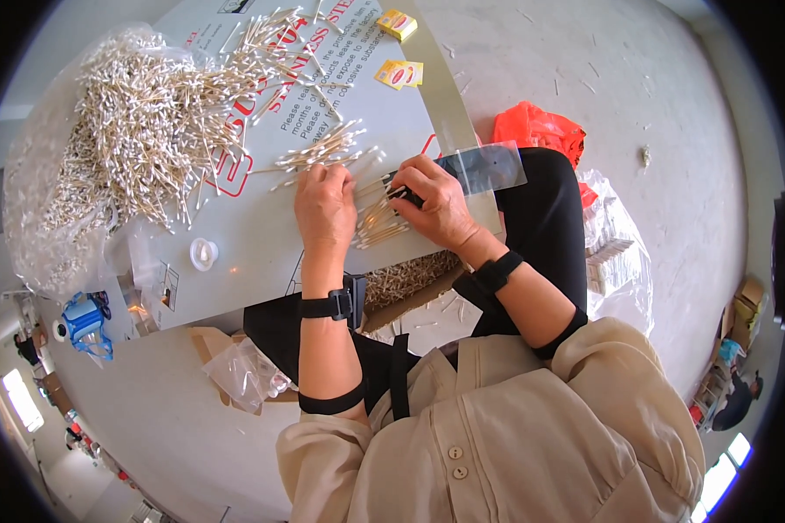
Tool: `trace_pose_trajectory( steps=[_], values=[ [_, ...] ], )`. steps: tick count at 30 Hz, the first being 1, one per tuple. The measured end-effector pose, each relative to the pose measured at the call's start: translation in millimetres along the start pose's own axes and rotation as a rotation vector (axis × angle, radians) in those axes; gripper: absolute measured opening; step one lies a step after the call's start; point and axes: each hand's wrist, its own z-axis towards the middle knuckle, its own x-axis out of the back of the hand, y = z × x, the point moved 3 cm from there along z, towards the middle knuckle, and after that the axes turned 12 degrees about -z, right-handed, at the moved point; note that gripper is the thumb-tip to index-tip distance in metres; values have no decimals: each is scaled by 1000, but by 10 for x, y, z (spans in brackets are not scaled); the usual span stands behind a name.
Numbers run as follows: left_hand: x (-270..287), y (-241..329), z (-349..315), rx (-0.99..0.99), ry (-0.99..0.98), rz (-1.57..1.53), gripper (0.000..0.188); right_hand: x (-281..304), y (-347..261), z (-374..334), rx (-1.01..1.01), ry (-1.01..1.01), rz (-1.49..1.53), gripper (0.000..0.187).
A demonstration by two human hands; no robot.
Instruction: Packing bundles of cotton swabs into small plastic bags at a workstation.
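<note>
My left hand (325, 207) is curled palm down on the metal-topped table (262, 261), at the near edge of a small heap of cotton swabs (327, 146). Its fingertips are hidden, so what they pinch cannot be made out. To its right, my right hand (442, 207) closes over a clear plastic bag (493, 167) with a dark part, which sticks out past the table's right edge. More cotton swabs (379, 222) lie fanned on the table between both hands, some reaching under my right fingers.
A large plastic sack spills a mound of cotton swabs (139, 122) on the left. A small plastic cup (204, 254), a blue bottle (85, 322) and yellow packets (399, 74) sit around the table. Below its near edge is a box of swabs (410, 279); red bags (541, 129) lie on the floor.
</note>
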Motion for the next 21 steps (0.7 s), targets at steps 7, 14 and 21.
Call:
trace_pose_trajectory(
  steps=[7,14,21],
  values=[
    [5,41,-22,-28,127,-4,16,-20,28,171,-183,-21,-22,26],
    [3,-34,-85,-36,13,60,23,-146,80,317,-124,-137,-187,19],
    [61,348,-574,-160,3,165,36,43,123,-1,-283,53,98,15]
  ],
)
